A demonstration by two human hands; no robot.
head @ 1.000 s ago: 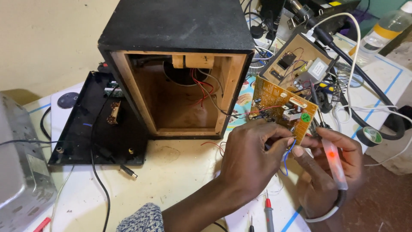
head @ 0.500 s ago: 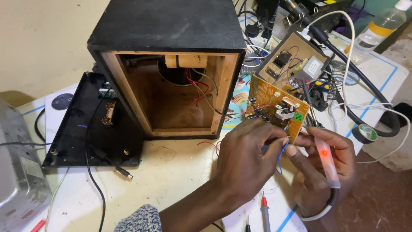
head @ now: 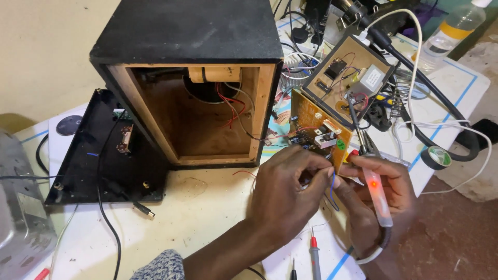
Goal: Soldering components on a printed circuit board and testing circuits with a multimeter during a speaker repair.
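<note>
Right of the open speaker box (head: 192,83), near the front edge of the bench (head: 207,207), both hands meet at the lower edge of a yellow-brown circuit board (head: 316,132). The left hand (head: 288,194) comes in from the bottom of the view with a grey knitted sleeve (head: 161,265) at the wrist; its thumb and forefinger are pressed together on a thin blue wire (head: 332,186) just below the board. The right hand (head: 381,194) is curled around a soldering iron (head: 377,194) with a pale handle and a glowing red light, its white cord (head: 373,251) looping under the wrist. The iron's tip points up toward the board, though whether it touches the board is hard to tell, since the fingers crowd that spot.

The board stands tilted on edge, leaning against the box's right wall, with red and black wires (head: 233,106) running from it into the bare wooden inside of the box. Behind it lies a second, open-topped small case (head: 347,75) holding a transformer and loose wiring. A black back panel (head: 101,155) lies flat on the bench left of the box, a black cable trailing off it. Two probe tips (head: 315,254), one red, lie at the near edge between the hands. A roll of dark tape (head: 438,157) sits to the right, and a clear bottle (head: 456,26) stands at the far right corner.
</note>
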